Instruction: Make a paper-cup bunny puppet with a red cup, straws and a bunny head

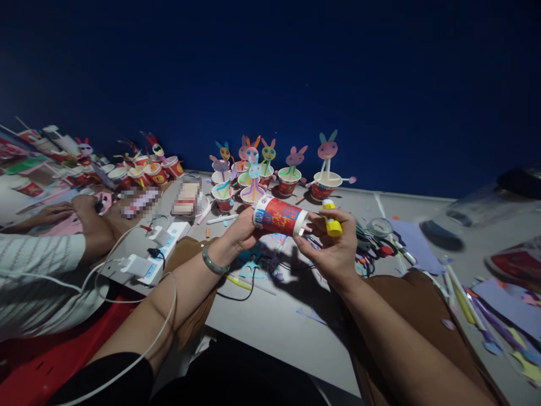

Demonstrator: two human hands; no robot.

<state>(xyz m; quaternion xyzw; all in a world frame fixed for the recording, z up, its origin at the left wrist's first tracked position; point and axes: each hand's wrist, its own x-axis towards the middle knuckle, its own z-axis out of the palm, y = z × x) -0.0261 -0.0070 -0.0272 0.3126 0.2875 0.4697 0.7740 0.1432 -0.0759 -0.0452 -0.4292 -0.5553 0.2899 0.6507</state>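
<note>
A red paper cup point(279, 216) with blue and gold print lies on its side in the air above the table. My left hand point(242, 232) is closed around one end of it. At the cup's other end, the fingers of my right hand point(336, 254) reach its rim, where a small pinkish piece sticks out. A yellow glue stick point(332, 220) is held in that same right hand. Behind the cup stand several paper cups with paper rabbit heads, such as one pink rabbit point(327, 149) on white legs.
Scissors point(372, 242), a tape roll point(379, 227) and purple paper point(416, 245) lie at the right. A power strip point(169, 248) with chargers and white cables is at the left, beside a phone point(186, 197). Another person's arm point(91, 225) rests farther left. Paper scraps cover the middle.
</note>
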